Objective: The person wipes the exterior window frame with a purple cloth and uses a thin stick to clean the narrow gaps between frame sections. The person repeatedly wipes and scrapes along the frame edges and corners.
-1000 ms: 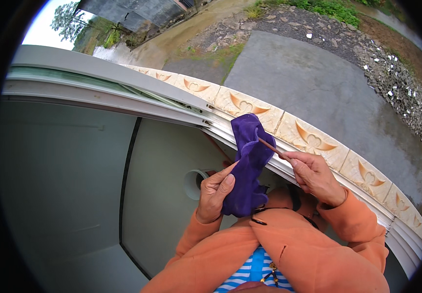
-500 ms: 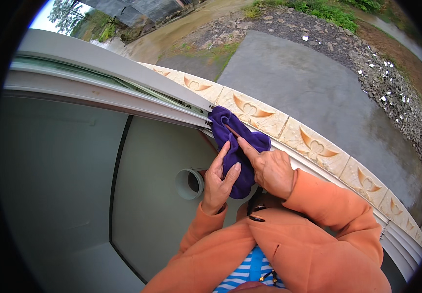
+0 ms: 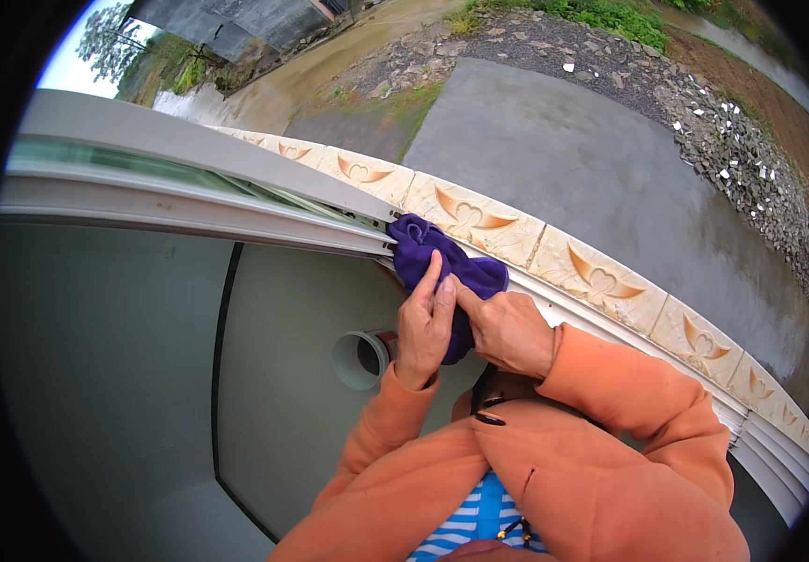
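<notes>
A bunched purple cloth (image 3: 493, 274) lies over the window's sliding track, at the end of the white sash frame. My left hand (image 3: 423, 323) is closed on it, index finger stretched along the fabric and thumb close to my right fingertips. My right hand (image 3: 514, 330) is closed, its index finger pointing into the folds from the right. The thin brown stick seen under that finger a moment earlier is now hidden behind my fingers and the cloth. Part of the cloth hangs below my hands on the inner side of the sill.
The white sash frame (image 3: 189, 201) with green-tinted glass runs to the left. Outside, patterned cream tiles (image 3: 554, 267) edge the sill, with grey concrete (image 3: 554, 150) and rubble (image 3: 760, 197) below. A pale bucket (image 3: 341, 361) stands inside on the floor.
My left hand has moved up the cloth and closer to my right hand. The brown stick has gone out of sight. The cloth is bunched tighter, and the view has shifted slightly.
</notes>
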`<action>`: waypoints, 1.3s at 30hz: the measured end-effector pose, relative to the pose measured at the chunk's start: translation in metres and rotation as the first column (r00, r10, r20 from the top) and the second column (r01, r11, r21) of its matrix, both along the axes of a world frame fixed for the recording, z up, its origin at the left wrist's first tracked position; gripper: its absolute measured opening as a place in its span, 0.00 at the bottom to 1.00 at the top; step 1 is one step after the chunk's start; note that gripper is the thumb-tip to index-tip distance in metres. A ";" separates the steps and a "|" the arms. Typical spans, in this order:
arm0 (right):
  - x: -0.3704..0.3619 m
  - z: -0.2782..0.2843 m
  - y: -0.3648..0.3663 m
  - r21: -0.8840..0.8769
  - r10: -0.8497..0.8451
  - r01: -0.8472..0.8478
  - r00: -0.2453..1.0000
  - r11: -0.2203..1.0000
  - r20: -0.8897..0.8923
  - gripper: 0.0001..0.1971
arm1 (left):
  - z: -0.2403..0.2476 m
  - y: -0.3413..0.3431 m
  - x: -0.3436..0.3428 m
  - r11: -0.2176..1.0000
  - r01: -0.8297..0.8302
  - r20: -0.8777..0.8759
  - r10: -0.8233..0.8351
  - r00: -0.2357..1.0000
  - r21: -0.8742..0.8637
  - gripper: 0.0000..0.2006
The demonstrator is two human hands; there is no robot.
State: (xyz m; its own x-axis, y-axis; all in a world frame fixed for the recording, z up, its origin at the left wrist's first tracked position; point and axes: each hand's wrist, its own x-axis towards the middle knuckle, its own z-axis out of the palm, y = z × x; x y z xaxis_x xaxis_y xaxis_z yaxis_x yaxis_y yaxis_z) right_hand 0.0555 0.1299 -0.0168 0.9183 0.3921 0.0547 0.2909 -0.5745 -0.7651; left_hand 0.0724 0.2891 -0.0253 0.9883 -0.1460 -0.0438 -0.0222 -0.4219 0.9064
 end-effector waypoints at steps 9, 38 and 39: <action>0.065 -0.009 -0.030 0.355 0.068 0.074 0.926 0.932 -0.371 0.19 | -0.002 -0.007 -0.001 0.993 -0.076 -0.028 0.074 0.997 -0.089 0.25; 0.039 0.019 -0.046 0.500 0.076 0.257 0.830 0.827 -0.552 0.17 | 0.042 -0.012 0.004 0.918 0.038 -0.238 -0.142 0.961 -0.394 0.24; 0.043 0.017 -0.041 0.548 0.125 0.176 0.875 0.818 -0.468 0.16 | 0.040 -0.011 0.006 0.920 0.020 -0.269 -0.135 0.954 -0.392 0.24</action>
